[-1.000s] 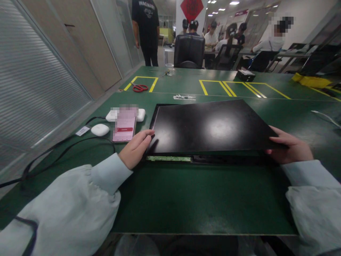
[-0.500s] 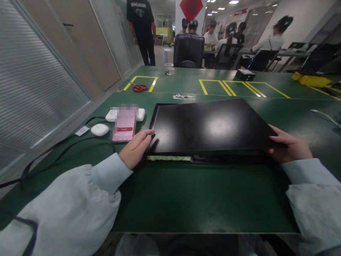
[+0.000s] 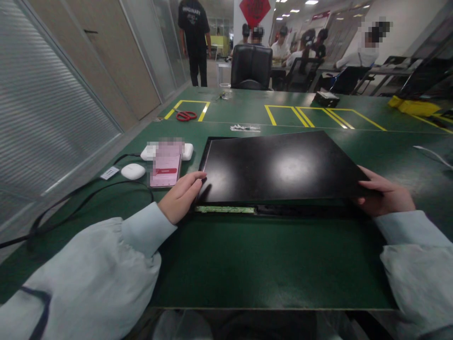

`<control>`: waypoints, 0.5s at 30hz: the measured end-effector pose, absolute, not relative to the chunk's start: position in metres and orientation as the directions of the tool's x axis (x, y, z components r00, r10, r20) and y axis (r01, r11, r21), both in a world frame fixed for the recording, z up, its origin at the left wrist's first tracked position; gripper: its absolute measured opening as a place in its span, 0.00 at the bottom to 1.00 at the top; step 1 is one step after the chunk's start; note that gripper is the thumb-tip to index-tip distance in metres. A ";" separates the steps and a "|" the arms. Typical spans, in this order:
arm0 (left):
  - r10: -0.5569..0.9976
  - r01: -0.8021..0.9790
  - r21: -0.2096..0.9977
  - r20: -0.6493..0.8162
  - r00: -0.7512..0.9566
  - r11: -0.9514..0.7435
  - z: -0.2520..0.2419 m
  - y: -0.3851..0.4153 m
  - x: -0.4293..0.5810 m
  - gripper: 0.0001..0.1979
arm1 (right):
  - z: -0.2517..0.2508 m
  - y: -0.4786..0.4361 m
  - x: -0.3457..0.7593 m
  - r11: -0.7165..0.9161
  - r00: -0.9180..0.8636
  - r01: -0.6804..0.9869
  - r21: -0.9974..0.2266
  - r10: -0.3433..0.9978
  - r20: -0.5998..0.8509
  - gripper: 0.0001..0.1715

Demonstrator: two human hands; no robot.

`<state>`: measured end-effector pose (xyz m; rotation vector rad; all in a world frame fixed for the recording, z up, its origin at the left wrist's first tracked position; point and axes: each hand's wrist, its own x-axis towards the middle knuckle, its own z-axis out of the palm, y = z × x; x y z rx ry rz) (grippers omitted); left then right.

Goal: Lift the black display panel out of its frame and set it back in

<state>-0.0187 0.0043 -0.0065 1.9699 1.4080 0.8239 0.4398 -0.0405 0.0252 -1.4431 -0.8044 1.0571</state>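
Note:
A flat, glossy black screen panel (image 3: 262, 167) lies tilted above a shallow black frame (image 3: 304, 211), its right side lifted higher than its left. Along the frame's near edge runs a strip of green circuit board (image 3: 224, 209). My right hand (image 3: 387, 191) grips the panel's near right corner, thumb on top and fingers underneath. At the left edge, my left hand (image 3: 181, 196) is closed with its fingers pressed together against the panel's side; whether it also touches the frame I cannot tell.
Left of the panel lie a phone (image 3: 166, 165), a white rounded case (image 3: 132, 171) and black cables (image 3: 78, 208). Red scissors (image 3: 186, 115), a small clear bag (image 3: 245, 128) and a black box (image 3: 326, 99) rest farther back. A white cable (image 3: 433, 155) is at right.
Both hands and the panel stay practically where they were. In the background, a standing person in black has shifted slightly to the right.

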 end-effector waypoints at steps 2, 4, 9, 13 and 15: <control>0.955 0.610 0.743 0.140 0.260 -0.275 -0.005 0.004 -0.019 0.28 | 0.025 -0.040 0.440 -0.144 0.355 -0.083 -0.986 0.920 -0.165 0.23; 0.955 0.618 0.736 0.141 0.260 -0.277 -0.005 0.004 -0.018 0.28 | 0.025 -0.040 0.441 -0.150 0.355 -0.069 -0.986 0.920 -0.164 0.22; 0.954 0.631 0.722 0.145 0.263 -0.284 -0.004 0.004 -0.018 0.28 | 0.028 -0.041 0.444 -0.199 0.423 0.000 -0.980 0.888 -0.180 0.21; 0.954 0.642 0.712 0.144 0.264 -0.285 -0.003 0.003 -0.018 0.28 | 0.029 -0.040 0.450 -0.293 0.410 -0.024 -0.956 0.869 -0.277 0.24; 0.954 0.643 0.711 0.143 0.263 -0.284 -0.003 0.003 -0.018 0.29 | 0.026 -0.039 0.454 -0.322 0.402 -0.018 -0.946 0.864 -0.302 0.28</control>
